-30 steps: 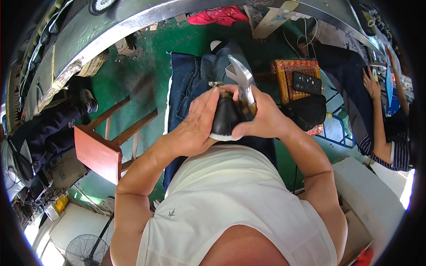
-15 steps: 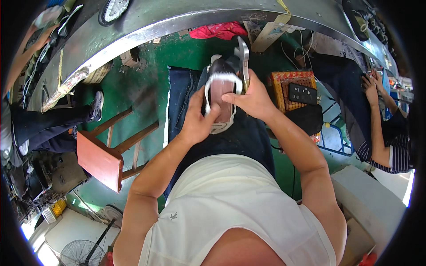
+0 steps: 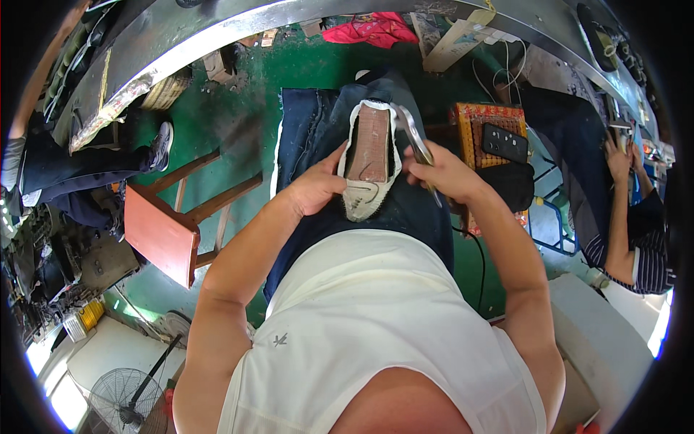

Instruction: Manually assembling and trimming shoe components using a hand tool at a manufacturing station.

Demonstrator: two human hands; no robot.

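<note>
A shoe upper lies sole side up over my lap, its pale end toward me. White edging runs around a brownish insole in its middle. My left hand grips the shoe's left side, thumb near the pale end. In my right hand are metal pincers, held by the handles with the shiny head up beside the shoe's right edge. Whether the jaws touch the edging I cannot tell.
Across the far side runs a metal workbench. A tipped wooden stool lies left. To the right, a phone rests on a woven-topped seat. Co-workers sit on both sides. A fan stands at lower left.
The shoe has turned in my hands, so the insole faces up more fully and the dark far end is hidden. My right hand has left the insole and swung the pincers to the right side.
</note>
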